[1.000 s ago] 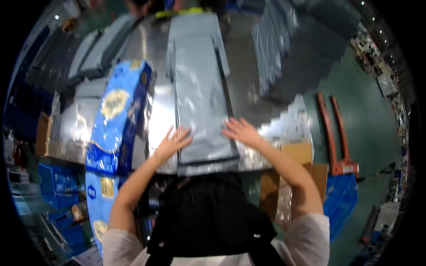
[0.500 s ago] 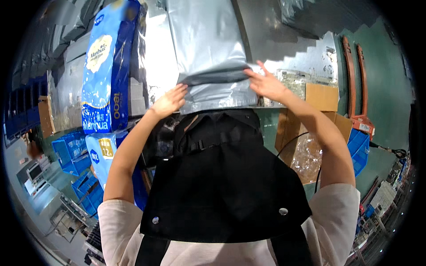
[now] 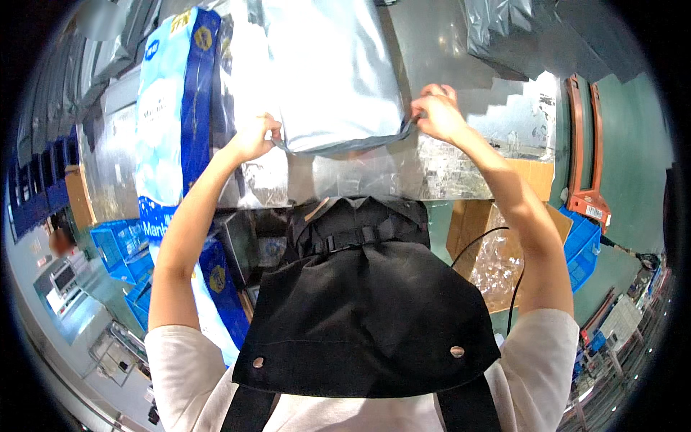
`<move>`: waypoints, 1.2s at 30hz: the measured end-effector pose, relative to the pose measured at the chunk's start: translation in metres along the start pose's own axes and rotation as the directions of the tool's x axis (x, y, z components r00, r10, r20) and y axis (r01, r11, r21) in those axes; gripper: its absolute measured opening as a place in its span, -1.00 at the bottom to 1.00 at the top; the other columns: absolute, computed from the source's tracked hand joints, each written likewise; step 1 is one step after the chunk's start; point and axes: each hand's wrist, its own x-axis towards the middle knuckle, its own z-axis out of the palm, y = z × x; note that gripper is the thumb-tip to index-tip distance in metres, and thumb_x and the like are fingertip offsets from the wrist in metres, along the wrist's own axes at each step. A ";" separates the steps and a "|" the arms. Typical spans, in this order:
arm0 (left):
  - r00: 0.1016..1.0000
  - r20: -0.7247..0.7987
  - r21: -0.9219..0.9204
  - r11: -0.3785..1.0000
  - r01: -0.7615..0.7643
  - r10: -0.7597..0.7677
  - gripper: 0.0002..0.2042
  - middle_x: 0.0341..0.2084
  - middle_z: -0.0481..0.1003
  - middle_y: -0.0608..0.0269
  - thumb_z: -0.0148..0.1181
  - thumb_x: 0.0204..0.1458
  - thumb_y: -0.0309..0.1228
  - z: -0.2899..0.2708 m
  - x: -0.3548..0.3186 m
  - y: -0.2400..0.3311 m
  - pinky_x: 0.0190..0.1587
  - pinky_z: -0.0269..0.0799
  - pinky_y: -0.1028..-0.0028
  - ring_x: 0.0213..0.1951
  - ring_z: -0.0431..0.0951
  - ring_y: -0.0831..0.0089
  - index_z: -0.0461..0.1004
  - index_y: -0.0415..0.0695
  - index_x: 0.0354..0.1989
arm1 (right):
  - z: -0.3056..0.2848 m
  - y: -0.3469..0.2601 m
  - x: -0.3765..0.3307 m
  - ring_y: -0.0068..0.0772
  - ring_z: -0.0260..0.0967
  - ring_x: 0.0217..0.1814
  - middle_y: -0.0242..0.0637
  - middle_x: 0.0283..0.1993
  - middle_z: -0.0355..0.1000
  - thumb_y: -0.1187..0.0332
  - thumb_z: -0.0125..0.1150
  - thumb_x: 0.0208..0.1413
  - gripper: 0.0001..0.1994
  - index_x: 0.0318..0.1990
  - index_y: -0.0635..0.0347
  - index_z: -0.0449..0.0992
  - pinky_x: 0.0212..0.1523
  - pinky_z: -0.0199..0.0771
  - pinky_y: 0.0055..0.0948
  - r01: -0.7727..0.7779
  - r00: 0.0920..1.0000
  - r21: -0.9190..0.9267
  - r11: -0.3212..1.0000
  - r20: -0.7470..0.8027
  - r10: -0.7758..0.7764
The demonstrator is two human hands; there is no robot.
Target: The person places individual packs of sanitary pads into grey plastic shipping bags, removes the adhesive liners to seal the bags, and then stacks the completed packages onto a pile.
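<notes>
Left hand (image 3: 255, 137) pinched shut on the near left corner of the grey poly mailer bag (image 3: 327, 72), fingers curled tight around the edge. Right hand (image 3: 437, 114) closed on the near right corner of the same bag, thumb and fingers gripping the rim. Both hands hold the bag's near edge, one at each corner, arms stretched out forward. Bag lies flat on the shiny metal table (image 3: 446, 43), centre of the scene, its length running to the far side, near edge slightly lifted and bent between the hands. Just left of the bag, a tall blue and white package (image 3: 169, 115) on the table, close to the left hand. Far right on the table, more grey bags (image 3: 504, 25) in a stack. Near right, below the table edge, an open cardboard box (image 3: 497, 237) with clear plastic film inside. Further right, an orange pallet jack (image 3: 583, 144) on the green floor. Near left, blue crates (image 3: 119, 248). Black apron (image 3: 367, 309) on the person's chest, nearest.
</notes>
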 end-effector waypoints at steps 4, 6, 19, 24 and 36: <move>0.894 0.331 -0.084 0.934 0.347 -0.302 -0.77 -0.37 0.43 -0.18 0.18 -0.27 -0.46 -0.009 0.060 0.012 -0.22 0.35 0.26 -0.25 0.45 0.05 0.43 -0.36 -0.42 | 0.004 -0.012 0.053 -0.19 0.16 0.05 -0.22 -0.28 0.42 0.45 0.04 -0.20 -0.89 -0.48 0.13 0.50 0.09 -0.05 -0.01 -0.267 0.942 -0.061 0.962 0.195 0.274; 0.876 0.331 -0.223 0.872 0.435 -0.352 -0.57 -0.22 0.41 -0.14 0.13 -0.20 -0.42 0.059 0.037 -0.088 -0.13 0.32 0.28 -0.16 0.42 0.13 0.33 -0.35 -0.10 | 0.047 -0.012 0.068 -0.11 0.17 0.02 -0.15 -0.26 0.41 0.43 -0.03 -0.09 -0.83 -0.33 0.16 0.47 0.06 -0.01 0.05 -0.354 0.925 0.165 0.921 -0.080 0.370; 0.858 0.146 -0.937 -0.346 -0.039 -0.492 -0.45 -0.15 0.39 0.02 -0.12 -0.01 -0.05 -0.012 0.063 0.080 -0.10 0.39 0.30 -0.17 0.45 0.23 0.22 -0.25 0.04 | -0.069 -0.071 0.039 -0.14 -0.40 0.39 0.10 0.33 -0.34 -0.13 -0.01 -0.14 -0.04 0.28 0.27 -0.32 0.28 -0.29 -0.33 -0.379 0.886 0.866 0.325 0.238 0.399; 0.932 -0.142 -0.773 -0.550 -0.315 -0.334 -0.43 -0.10 0.36 0.03 -0.22 -0.02 -0.02 -0.031 0.051 0.112 -0.05 0.35 0.29 -0.11 0.41 0.21 0.22 -0.22 0.05 | -0.181 -0.136 -0.007 0.13 -0.13 0.24 0.22 0.17 -0.08 0.19 0.10 -0.25 -0.10 0.28 0.23 -0.22 0.21 -0.13 -0.27 -0.131 0.983 0.616 0.777 -0.020 0.182; 0.191 -0.973 -0.128 0.385 -0.914 0.130 -0.61 -0.09 0.37 0.06 -0.06 0.04 -0.45 -0.284 0.135 0.261 -0.15 0.42 0.46 -0.16 0.46 0.32 0.20 -0.26 0.07 | -0.355 -0.116 -0.131 0.15 -0.08 0.24 0.18 0.20 -0.04 -0.10 0.27 -0.34 -0.08 0.18 0.24 0.08 0.19 -0.08 -0.12 0.563 0.165 -0.298 0.770 -0.873 -0.459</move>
